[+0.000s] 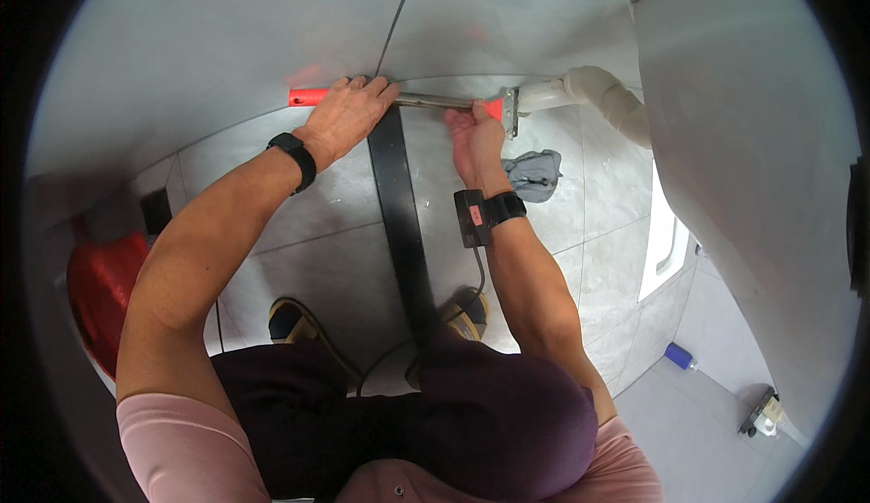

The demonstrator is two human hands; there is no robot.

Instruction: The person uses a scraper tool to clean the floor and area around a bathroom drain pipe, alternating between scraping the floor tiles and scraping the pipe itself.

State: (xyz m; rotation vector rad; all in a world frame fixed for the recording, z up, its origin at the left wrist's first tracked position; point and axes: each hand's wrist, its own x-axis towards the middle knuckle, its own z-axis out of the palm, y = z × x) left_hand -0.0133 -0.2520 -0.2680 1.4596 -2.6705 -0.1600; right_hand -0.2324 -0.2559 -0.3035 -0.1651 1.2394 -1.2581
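A long-handled scraper (pixel 435 101) with a red end grip, a metal shaft and a red head lies crosswise, close to where the grey wall meets the floor. My left hand (pixel 351 110) is over its shaft beside the red grip, fingers curled over the far side. My right hand (pixel 478 136) pinches the red head, palm turned partly up. The scraper's metal blade (pixel 511 113) stands next to the end of a white drain pipe (pixel 549 94). Just right of my right wrist, a crumpled grey cloth (pixel 535 176) rests on the tiles.
A black strip (pixel 401 224) runs along the tiled floor between my shoes. At the left are a red basin (pixel 105 292) and a dark square floor drain (pixel 155 211). The pipe bends behind a pale panel (pixel 734 163). A purple bottle (pixel 678 355) lies far right.
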